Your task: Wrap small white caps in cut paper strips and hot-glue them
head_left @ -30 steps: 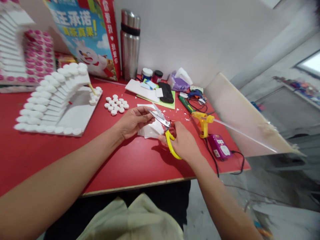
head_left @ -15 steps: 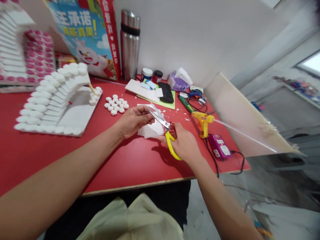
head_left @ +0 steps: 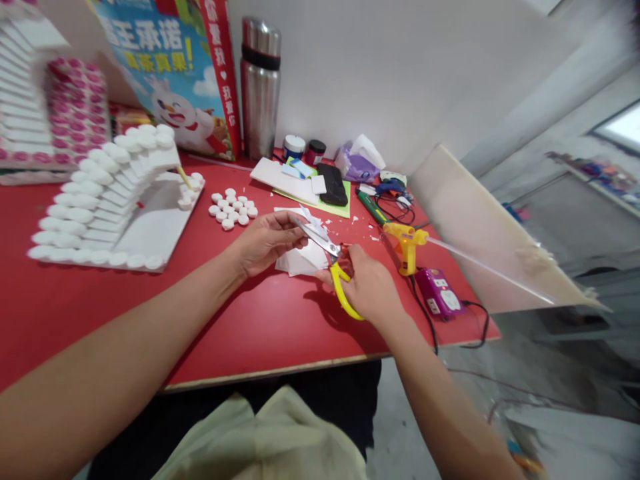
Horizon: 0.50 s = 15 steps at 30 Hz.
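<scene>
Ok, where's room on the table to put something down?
Bare red table in front of the white stair model, and near the front edge below the right hand with the scissors. Crowded around the left hand, white sheet, glue gun, cables.

You have one pair of scissors (head_left: pixel 323 241), one yellow glue gun (head_left: pixel 406 247), one purple socket block (head_left: pixel 440 293), one steel flask (head_left: pixel 260 87) and one black case (head_left: pixel 333 185) before you. Two jars stand by the flask: a white-lidded jar (head_left: pixel 294 146) and a black-lidded jar (head_left: pixel 315 151). The loose white caps (head_left: pixel 233 208) number about a dozen, too tightly clustered to count exactly, and the white offcuts (head_left: pixel 300 261) make one heap.
</scene>
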Motion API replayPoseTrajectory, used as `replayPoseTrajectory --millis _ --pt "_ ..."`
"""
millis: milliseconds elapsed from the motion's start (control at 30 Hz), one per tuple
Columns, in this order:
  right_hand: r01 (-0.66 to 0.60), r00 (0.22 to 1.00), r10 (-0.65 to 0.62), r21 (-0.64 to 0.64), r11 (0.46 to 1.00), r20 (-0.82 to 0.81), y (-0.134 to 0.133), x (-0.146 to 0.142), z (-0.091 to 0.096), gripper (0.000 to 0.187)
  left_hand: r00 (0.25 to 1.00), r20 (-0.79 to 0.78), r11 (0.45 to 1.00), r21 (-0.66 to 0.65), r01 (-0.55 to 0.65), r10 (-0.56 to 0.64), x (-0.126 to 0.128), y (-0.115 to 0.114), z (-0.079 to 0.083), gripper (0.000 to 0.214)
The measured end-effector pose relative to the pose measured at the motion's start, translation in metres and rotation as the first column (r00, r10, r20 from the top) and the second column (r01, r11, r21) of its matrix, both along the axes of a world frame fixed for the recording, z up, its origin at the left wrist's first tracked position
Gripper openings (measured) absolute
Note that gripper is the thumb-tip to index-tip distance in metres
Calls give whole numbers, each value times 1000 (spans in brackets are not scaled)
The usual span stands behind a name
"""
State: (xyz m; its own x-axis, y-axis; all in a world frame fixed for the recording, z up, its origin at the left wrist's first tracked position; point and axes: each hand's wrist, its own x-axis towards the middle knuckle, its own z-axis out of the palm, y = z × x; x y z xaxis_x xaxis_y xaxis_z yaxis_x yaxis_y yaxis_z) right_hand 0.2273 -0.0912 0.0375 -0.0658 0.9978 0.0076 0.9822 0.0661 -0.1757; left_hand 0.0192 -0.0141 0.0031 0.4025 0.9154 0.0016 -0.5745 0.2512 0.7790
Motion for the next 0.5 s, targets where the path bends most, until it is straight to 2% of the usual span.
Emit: replayPoseTrajectory --millis 333,500 --pt "17 999 -16 -24 1000 49 -1 -4 0 54 1000 9 997 -81 9 -8 1 -1 1 29" --pt "-4 1000 4 -4 1000 3 -1 -2 -5 50 1000 19 996 -90 14 -13 0 0 0 27"
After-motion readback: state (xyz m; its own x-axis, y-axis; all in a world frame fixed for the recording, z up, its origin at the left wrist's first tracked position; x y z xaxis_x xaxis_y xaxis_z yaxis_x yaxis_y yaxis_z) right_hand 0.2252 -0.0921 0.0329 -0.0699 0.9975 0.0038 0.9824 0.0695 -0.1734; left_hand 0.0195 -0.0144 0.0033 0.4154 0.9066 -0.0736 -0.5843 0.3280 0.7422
